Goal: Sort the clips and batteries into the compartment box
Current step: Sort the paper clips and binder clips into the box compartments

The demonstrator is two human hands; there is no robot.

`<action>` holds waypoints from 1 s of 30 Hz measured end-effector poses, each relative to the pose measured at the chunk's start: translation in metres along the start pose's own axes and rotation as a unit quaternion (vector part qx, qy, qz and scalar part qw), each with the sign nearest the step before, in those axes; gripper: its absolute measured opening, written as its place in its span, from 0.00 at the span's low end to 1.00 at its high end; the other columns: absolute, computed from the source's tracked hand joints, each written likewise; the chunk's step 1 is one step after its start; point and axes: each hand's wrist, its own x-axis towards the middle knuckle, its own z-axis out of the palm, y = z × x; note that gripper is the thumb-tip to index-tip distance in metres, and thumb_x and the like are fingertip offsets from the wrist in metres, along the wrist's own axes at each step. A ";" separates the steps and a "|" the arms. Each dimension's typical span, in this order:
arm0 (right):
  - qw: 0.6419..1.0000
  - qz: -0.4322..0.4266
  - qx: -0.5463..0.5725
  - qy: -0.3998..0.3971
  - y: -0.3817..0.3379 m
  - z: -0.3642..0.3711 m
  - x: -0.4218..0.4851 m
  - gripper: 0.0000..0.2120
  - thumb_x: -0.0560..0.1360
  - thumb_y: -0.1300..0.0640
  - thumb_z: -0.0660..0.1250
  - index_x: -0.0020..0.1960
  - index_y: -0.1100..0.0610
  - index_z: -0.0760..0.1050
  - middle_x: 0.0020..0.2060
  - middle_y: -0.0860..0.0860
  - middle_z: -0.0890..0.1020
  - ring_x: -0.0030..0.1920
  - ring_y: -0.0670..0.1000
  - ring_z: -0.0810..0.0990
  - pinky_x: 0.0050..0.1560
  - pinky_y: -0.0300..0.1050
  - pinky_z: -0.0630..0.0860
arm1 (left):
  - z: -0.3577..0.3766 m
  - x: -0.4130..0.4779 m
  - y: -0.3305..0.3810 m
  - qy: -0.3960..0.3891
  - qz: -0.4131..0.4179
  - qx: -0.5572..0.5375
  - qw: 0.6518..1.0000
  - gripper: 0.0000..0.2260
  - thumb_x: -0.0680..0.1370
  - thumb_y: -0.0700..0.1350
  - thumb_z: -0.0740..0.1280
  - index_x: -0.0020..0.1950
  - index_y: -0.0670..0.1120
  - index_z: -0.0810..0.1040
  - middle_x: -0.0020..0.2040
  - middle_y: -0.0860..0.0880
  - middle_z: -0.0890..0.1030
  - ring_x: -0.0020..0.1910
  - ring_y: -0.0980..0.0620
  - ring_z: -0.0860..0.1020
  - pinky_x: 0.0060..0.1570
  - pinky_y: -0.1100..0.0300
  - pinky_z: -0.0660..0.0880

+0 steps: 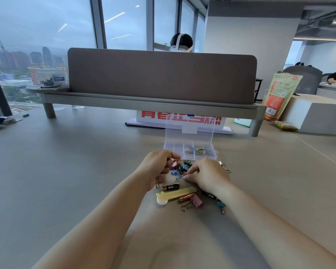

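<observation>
A clear compartment box [171, 147] stands open on the table, lid raised, with coloured paper clips [197, 150] in its right cells. Just in front lies a pile of coloured binder clips [179, 167]. My left hand [157, 165] curls at the pile's left edge, fingers round a pink clip. My right hand [207, 175] pinches a small clip at the pile's right side. Nearer me lie a black battery [170, 187], a gold-red battery [186, 197], another black battery [209, 195] partly under my right wrist, a pink binder clip [196, 201] and a teal one [221, 205].
A pale yellow cutter-like tool [175, 195] lies among the batteries. A silver clip [224, 166] sits right of the box. A brown desk divider [161, 76] on a raised shelf spans the back. A snack bag [279, 96] and white box [314, 115] stand at right.
</observation>
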 end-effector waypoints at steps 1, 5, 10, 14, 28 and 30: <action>1.000 -0.004 0.000 0.000 0.000 0.000 0.000 0.05 0.71 0.47 0.71 0.45 0.47 0.83 0.41 0.44 0.82 0.43 0.48 0.78 0.47 0.45 0.77 | 0.002 0.001 -0.002 0.017 0.019 0.077 0.997 0.15 0.78 0.37 0.52 0.45 0.45 0.78 0.32 0.52 0.69 0.24 0.56 0.61 0.22 0.64 0.57; 1.000 -0.013 0.003 0.003 0.001 0.000 0.002 0.04 0.72 0.49 0.71 0.45 0.47 0.83 0.43 0.44 0.84 0.45 0.48 0.79 0.48 0.46 0.77 | 0.004 0.009 -0.012 0.087 0.110 0.408 0.902 0.12 0.79 0.44 0.56 0.52 0.51 0.78 0.48 0.51 0.79 0.35 0.53 0.73 0.33 0.61 0.69; 0.999 -0.009 0.023 -0.019 0.006 -0.006 0.004 0.03 0.71 0.54 0.71 0.44 0.49 0.83 0.44 0.45 0.84 0.45 0.47 0.78 0.47 0.43 0.75 | -0.001 0.006 -0.013 0.084 0.133 0.535 0.830 0.09 0.76 0.51 0.66 0.55 0.57 0.78 0.50 0.55 0.79 0.44 0.54 0.74 0.32 0.62 0.68; 0.999 -0.016 -0.015 -0.033 0.006 -0.007 0.003 0.03 0.74 0.54 0.69 0.42 0.49 0.80 0.42 0.46 0.82 0.46 0.49 0.78 0.45 0.42 0.73 | -0.003 0.006 -0.013 0.083 0.139 0.568 0.807 0.09 0.77 0.50 0.66 0.55 0.59 0.79 0.50 0.55 0.78 0.44 0.54 0.74 0.30 0.64 0.66; 0.996 -0.015 -0.017 -0.091 0.014 -0.010 0.007 0.13 0.78 0.54 0.64 0.34 0.51 0.75 0.33 0.45 0.76 0.40 0.50 0.75 0.36 0.40 0.68 | -0.011 0.011 -0.017 0.105 0.137 0.540 0.824 0.07 0.79 0.52 0.61 0.48 0.53 0.78 0.38 0.55 0.76 0.42 0.52 0.78 0.31 0.62 0.68; 0.995 -0.022 0.022 -0.094 0.015 -0.015 0.006 0.13 0.78 0.55 0.63 0.36 0.57 0.77 0.32 0.49 0.77 0.38 0.49 0.73 0.34 0.40 0.67 | -0.012 0.010 -0.016 0.109 0.129 0.544 0.822 0.07 0.78 0.49 0.60 0.47 0.53 0.78 0.39 0.55 0.77 0.42 0.52 0.78 0.32 0.62 0.69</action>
